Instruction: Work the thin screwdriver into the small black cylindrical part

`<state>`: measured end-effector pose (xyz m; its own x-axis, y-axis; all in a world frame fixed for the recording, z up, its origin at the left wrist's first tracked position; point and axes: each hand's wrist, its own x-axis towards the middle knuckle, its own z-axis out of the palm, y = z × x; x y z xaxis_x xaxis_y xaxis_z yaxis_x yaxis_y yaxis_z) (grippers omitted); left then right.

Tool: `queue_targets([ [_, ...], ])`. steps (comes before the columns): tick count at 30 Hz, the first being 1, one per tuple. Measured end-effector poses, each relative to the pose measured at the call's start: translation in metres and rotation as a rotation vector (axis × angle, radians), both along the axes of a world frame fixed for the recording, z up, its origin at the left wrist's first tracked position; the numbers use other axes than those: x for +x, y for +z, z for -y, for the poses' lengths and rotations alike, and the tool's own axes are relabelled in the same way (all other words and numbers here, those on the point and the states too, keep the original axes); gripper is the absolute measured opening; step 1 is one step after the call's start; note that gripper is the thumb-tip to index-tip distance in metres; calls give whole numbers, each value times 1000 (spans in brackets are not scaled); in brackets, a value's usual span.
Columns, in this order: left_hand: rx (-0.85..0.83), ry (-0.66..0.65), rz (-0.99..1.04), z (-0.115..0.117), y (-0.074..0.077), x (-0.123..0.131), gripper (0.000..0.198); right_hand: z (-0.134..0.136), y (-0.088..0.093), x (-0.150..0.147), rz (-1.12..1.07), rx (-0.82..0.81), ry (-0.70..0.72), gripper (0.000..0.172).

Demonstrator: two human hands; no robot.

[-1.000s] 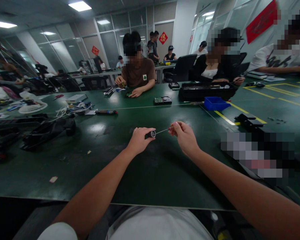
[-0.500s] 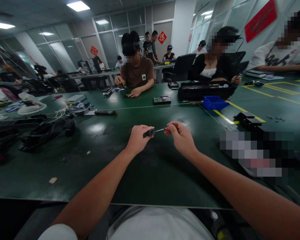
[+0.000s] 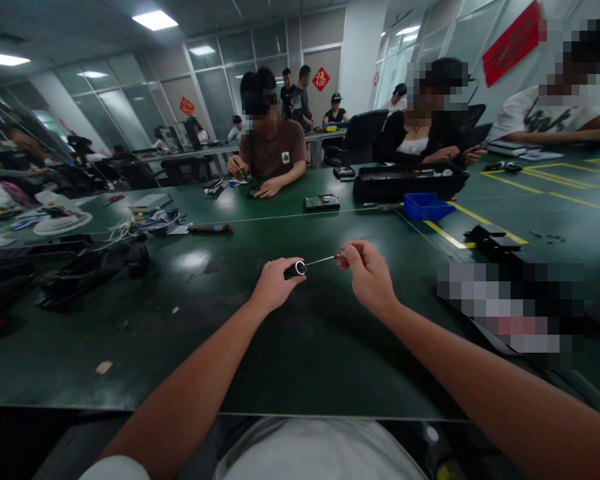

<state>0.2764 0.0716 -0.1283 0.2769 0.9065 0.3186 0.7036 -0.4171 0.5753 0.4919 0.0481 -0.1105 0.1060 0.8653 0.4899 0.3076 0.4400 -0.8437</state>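
My left hand (image 3: 274, 285) is closed round a short black cylinder (image 3: 293, 270) whose round end, with a bright ring, points right. In my right hand (image 3: 373, 277), thumb and fingers pinch the red handle of a thin screwdriver (image 3: 321, 260). Its metal shaft reaches left to the cylinder's end; whether the tip is inside or just at the rim I cannot tell. Both hands are held above the green table (image 3: 340, 360), and the fingers hide most of the screwdriver's handle.
A blue tray (image 3: 429, 207), a long black casing (image 3: 410, 185) and a hard drive (image 3: 322, 202) lie across the table. Left are a dark pen-like tool (image 3: 209, 229), cables and black parts (image 3: 97, 270). Co-workers sit opposite, one in a brown shirt (image 3: 275, 150).
My right hand has drawn slightly right, away from the left, and more of the screwdriver's shaft shows. The cylinder's end now catches a bright ring of light.
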Motion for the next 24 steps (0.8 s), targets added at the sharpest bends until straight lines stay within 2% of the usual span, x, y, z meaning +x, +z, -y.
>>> queue_targets([
  [4,-5,-1,-8,1,1,0,38,0,0,0,90,-5,18,24],
  [9,-30,0,-14,-1,0,-1,39,-1,0,2,206,11,-24,21],
  [15,-45,-1,42,-2,-2,-2,39,-2,-1,4,227,-2,-42,23],
  [19,-44,36,189,-5,-2,-3,35,-2,-1,5,196,18,-53,23],
  [24,-147,69,542,-9,2,-2,41,-3,0,6,132,48,-66,21],
])
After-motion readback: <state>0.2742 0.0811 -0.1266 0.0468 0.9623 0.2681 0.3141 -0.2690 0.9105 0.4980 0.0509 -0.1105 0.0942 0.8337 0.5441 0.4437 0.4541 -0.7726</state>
